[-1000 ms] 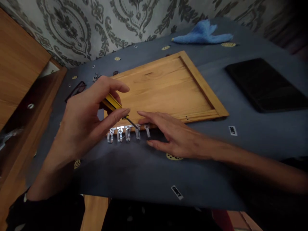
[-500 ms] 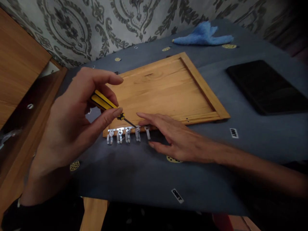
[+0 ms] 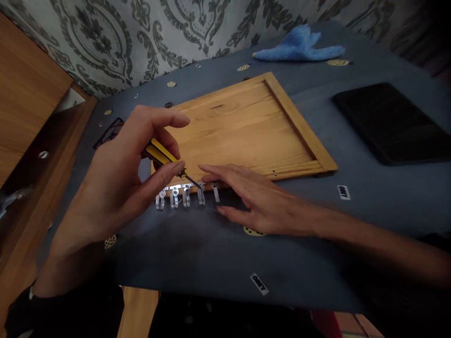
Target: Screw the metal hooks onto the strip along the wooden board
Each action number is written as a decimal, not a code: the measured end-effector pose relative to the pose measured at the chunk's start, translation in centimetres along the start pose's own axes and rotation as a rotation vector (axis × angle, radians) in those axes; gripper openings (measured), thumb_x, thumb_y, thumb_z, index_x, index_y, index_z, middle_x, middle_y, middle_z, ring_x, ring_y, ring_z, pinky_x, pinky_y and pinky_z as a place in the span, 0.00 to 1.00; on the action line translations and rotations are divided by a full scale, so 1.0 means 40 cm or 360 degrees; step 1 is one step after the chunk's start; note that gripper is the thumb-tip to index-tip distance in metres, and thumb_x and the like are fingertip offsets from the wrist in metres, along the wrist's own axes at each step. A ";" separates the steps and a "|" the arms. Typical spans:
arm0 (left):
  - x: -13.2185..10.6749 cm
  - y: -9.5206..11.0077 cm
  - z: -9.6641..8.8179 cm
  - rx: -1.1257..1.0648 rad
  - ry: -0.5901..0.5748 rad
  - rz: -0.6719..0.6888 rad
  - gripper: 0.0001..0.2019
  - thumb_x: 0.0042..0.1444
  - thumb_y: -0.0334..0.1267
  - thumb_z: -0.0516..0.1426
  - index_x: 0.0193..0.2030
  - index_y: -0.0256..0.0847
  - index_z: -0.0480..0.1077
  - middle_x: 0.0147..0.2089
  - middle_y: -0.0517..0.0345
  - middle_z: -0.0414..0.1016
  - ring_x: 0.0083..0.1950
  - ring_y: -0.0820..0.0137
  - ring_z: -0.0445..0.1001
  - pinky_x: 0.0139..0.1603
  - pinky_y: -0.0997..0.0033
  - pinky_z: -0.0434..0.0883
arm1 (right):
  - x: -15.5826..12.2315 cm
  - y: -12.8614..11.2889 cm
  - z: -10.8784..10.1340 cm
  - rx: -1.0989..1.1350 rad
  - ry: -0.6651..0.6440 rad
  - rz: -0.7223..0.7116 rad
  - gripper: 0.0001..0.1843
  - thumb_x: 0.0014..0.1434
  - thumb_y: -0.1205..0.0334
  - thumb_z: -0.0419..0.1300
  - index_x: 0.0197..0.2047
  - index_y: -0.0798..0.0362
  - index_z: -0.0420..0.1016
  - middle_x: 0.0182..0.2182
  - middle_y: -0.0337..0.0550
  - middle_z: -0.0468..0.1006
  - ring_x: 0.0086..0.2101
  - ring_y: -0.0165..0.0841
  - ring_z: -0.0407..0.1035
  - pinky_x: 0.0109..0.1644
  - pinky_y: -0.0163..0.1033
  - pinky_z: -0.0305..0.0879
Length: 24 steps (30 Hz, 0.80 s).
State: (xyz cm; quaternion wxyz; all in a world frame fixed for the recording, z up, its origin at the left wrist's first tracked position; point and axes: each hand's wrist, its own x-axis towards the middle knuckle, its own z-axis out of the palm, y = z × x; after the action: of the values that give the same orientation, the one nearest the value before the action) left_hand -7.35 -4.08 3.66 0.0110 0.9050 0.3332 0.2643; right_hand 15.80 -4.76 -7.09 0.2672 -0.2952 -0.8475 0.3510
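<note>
My left hand [image 3: 116, 183] is closed round the yellow and black handle of a screwdriver [image 3: 160, 152]; its index finger reaches out above the handle. The thin shaft slants down to the right, and its tip is at the top of one metal hook [image 3: 201, 195]. That hook belongs to a row of several silver hooks on a metal strip [image 3: 175, 189] along the near edge of a framed wooden board [image 3: 239, 126]. My right hand [image 3: 253, 202] lies over this edge with fingers stretched and thumb apart, beside the rightmost hook [image 3: 216, 192]. The hand covers part of the edge.
A blue cloth [image 3: 299, 44] lies at the back of the table [image 3: 197, 263]. A black tablet-like slab [image 3: 394, 122] is at the right. Dark-framed glasses [image 3: 109, 133] lie behind my left hand. A wooden cabinet [image 3: 31, 94] borders the left; a patterned wall [image 3: 148, 37] rises behind.
My left hand has shifted slightly right with the screwdriver, whose tip stays at the same hook. The glasses now show behind it. My right hand holds its place.
</note>
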 end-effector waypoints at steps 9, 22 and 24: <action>0.005 -0.010 0.005 0.0221 -0.0037 0.0113 0.18 0.60 0.38 0.61 0.57 0.51 0.67 0.38 0.58 0.76 0.34 0.66 0.77 0.28 0.68 0.75 | 0.000 -0.003 -0.004 -0.0042 -0.0018 -0.0008 0.36 0.62 0.63 0.59 0.71 0.54 0.56 0.58 0.55 0.75 0.55 0.46 0.69 0.57 0.55 0.68; 0.002 -0.014 -0.002 0.0269 -0.0065 0.0118 0.21 0.58 0.36 0.62 0.58 0.52 0.67 0.36 0.60 0.73 0.29 0.69 0.74 0.26 0.70 0.73 | 0.005 0.007 0.003 -0.0210 -0.0056 -0.0075 0.28 0.63 0.61 0.59 0.65 0.58 0.66 0.57 0.57 0.75 0.56 0.47 0.68 0.60 0.57 0.66; -0.001 -0.014 -0.003 0.0277 -0.0070 0.0133 0.21 0.59 0.36 0.62 0.58 0.50 0.66 0.36 0.60 0.73 0.29 0.69 0.74 0.26 0.70 0.73 | 0.008 0.007 0.004 -0.0249 -0.0076 -0.0107 0.26 0.64 0.61 0.59 0.63 0.60 0.69 0.58 0.58 0.75 0.57 0.47 0.67 0.61 0.56 0.65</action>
State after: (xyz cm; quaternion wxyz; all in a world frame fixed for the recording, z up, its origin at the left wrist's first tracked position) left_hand -7.76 -3.67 3.64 -0.0715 0.9212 0.3165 0.2146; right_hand 15.57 -4.45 -7.31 0.2345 -0.2780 -0.8880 0.2815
